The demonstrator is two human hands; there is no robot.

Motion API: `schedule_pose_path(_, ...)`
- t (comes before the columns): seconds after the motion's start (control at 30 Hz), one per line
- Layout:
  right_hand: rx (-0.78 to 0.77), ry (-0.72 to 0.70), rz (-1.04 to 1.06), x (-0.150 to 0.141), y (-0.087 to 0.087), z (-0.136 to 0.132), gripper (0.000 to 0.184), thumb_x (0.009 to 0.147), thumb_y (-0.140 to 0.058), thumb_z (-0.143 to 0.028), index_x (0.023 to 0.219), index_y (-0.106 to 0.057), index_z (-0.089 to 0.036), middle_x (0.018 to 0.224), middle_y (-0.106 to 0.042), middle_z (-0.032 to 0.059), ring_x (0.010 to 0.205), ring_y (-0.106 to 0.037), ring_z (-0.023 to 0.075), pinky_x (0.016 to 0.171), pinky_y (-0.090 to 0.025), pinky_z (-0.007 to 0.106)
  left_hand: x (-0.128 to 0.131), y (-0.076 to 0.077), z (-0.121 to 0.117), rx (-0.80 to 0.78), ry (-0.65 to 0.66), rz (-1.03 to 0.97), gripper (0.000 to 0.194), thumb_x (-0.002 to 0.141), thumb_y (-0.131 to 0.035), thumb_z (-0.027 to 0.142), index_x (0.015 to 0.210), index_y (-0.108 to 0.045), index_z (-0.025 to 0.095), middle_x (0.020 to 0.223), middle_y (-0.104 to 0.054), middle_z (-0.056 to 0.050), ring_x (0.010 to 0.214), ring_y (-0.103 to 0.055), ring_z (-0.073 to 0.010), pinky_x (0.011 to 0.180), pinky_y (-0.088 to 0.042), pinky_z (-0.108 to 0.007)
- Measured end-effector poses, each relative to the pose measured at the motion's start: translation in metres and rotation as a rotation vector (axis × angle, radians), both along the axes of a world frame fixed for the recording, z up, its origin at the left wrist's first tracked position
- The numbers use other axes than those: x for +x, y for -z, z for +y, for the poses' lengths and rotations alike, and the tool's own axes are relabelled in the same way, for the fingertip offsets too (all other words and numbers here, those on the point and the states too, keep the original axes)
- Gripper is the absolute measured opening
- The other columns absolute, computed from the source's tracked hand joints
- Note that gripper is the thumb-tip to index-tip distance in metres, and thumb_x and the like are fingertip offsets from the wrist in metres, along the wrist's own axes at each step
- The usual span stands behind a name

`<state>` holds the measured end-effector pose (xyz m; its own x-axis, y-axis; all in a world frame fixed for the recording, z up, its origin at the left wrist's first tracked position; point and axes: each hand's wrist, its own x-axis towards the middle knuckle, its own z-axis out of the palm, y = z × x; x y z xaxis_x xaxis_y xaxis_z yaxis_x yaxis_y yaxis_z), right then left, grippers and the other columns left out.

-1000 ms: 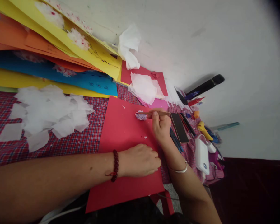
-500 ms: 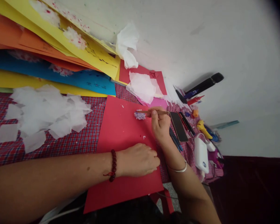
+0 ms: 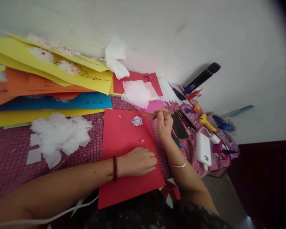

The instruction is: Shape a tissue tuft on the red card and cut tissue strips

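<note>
A pale wall (image 3: 152,41) rises behind the table, and a red checked cloth (image 3: 9,165) covers the surface. In the head view, which is the only one, I see at the back left a stack of coloured sheets (image 3: 35,81), yellow, orange and blue, some with white paper flowers. In front of them lies a loose heap of white paper pieces (image 3: 60,133).

Before the person lies a red sheet (image 3: 124,143), and on its upper part sits a small purple-white paper tuft (image 3: 137,121). The right hand (image 3: 165,125) holds a thin wooden stick (image 3: 148,114) in a narrow pinch between thumb and fingers. The tip is just beside the upper edge of the tuft; whether they touch, I cannot tell.

The left hand (image 3: 138,161) rests on the red sheet, nearer to the person, with fingers curled. I cannot tell if something is under them. Two small white scraps lie between this hand and the tuft. To the right of the right hand are a dark phone (image 3: 180,126) and a white power bank (image 3: 203,148).
</note>
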<state>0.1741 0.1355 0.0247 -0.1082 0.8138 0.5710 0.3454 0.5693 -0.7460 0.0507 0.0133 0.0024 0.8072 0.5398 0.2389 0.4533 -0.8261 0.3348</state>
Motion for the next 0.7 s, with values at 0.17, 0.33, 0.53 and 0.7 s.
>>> schedule_pose_path(0.17, -0.062, -0.019, -0.012, -0.0013, 0.0057, 0.0043, 0.027, 0.098, -0.046, -0.037, 0.09, -0.063, -0.018, 0.068, -0.068, 0.0011, 0.062, -0.065, 0.0154, 0.063, -0.051, 0.03, -0.0017, 0.0011, 0.0018, -0.041, 0.019, -0.002, 0.019, 0.096, -0.056, 0.031, 0.083, -0.059, 0.017, 0.086, -0.066, -0.004, 0.076, -0.061, -0.0186, 0.065, -0.045, -0.033)
schedule_pose_path(0.33, -0.086, -0.043, -0.092, -0.0008, 0.0101, 0.0043, 0.03, 0.099, -0.044, -0.038, 0.09, -0.065, -0.019, 0.07, -0.07, 0.0024, 0.065, -0.067, 0.0164, 0.066, -0.052, 0.031, -0.0019, 0.0013, 0.0026, -0.109, -0.006, -0.025, 0.018, 0.096, -0.055, 0.029, 0.083, -0.059, 0.017, 0.083, -0.065, -0.002, 0.075, -0.059, -0.0165, 0.066, -0.044, -0.031)
schedule_pose_path(0.53, -0.092, -0.08, -0.149, -0.0017, 0.0093, 0.0044, 0.032, 0.1, -0.044, -0.039, 0.088, -0.066, -0.019, 0.071, -0.071, 0.0035, 0.067, -0.067, 0.0174, 0.067, -0.051, 0.032, -0.0033, -0.0022, 0.0033, -0.154, -0.007, -0.016, 0.018, 0.097, -0.055, 0.029, 0.084, -0.059, 0.017, 0.084, -0.065, -0.002, 0.076, -0.059, -0.0164, 0.068, -0.044, -0.031)
schedule_pose_path(0.7, -0.051, -0.015, -0.049, 0.0018, 0.0056, 0.0053, 0.029, 0.1, -0.044, -0.037, 0.09, -0.065, -0.02, 0.071, -0.07, 0.0024, 0.064, -0.066, 0.0169, 0.066, -0.051, 0.033, -0.0041, -0.0042, 0.004, -0.169, 0.007, 0.004, 0.018, 0.097, -0.055, 0.031, 0.085, -0.059, 0.017, 0.086, -0.065, -0.002, 0.077, -0.059, -0.0167, 0.069, -0.044, -0.031)
